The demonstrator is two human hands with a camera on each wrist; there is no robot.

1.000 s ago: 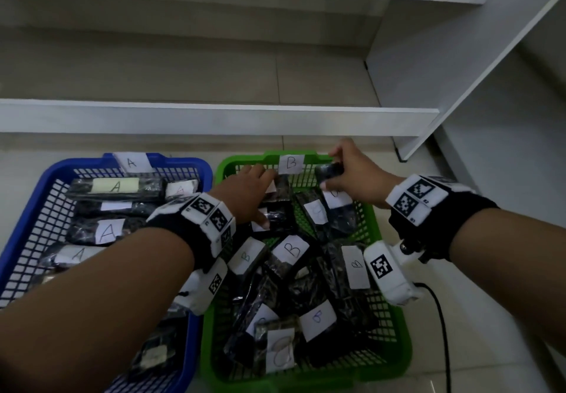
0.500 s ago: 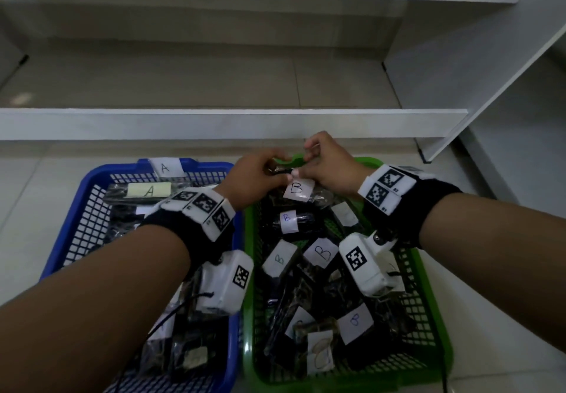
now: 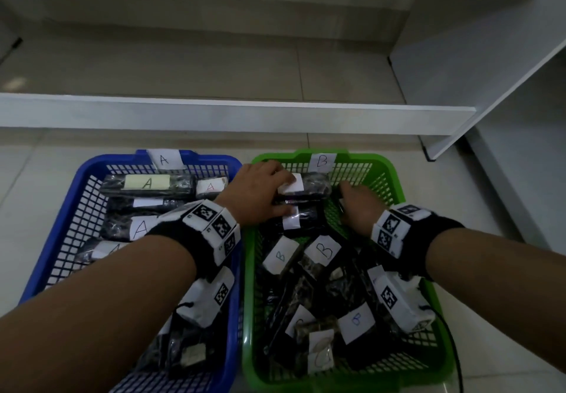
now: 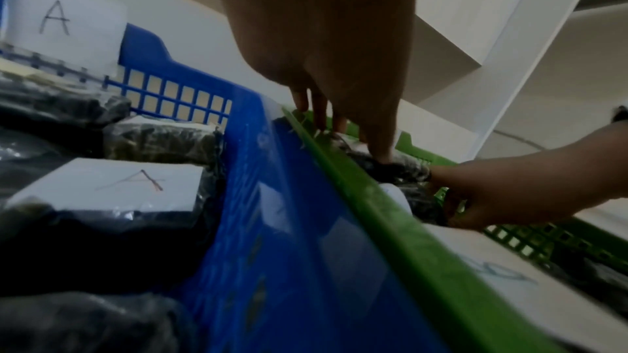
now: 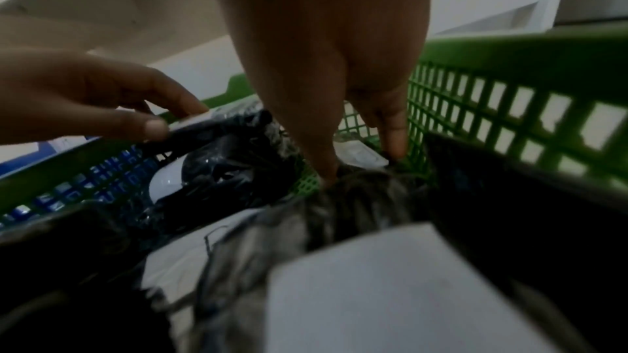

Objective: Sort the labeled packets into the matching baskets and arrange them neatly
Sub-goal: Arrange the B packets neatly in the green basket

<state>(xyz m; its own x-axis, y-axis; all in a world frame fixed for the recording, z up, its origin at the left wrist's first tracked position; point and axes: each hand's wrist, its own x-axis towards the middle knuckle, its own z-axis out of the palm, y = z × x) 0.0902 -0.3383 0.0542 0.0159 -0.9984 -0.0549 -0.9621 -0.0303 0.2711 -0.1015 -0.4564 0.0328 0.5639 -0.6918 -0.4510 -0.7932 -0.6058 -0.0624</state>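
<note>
A blue basket tagged A sits on the left and a green basket tagged B on the right. Both hold black packets with paper labels. A black packet lies across the far end of the green basket, with a second one just in front of it. My left hand holds the far packet, fingers over its top and thumb on its near side. My right hand reaches down beside the packets' right ends, its fingers straight and their tips on a packet and the basket floor.
Several B packets lie jumbled in the near half of the green basket. A packets lie in rows in the blue basket. A low white shelf board runs across behind the baskets, and a white upright panel stands at the right.
Both hands held one packet over the green basket's far rim; it now lies at the far end. The right hand has let go and dropped to the right, inside the basket.
</note>
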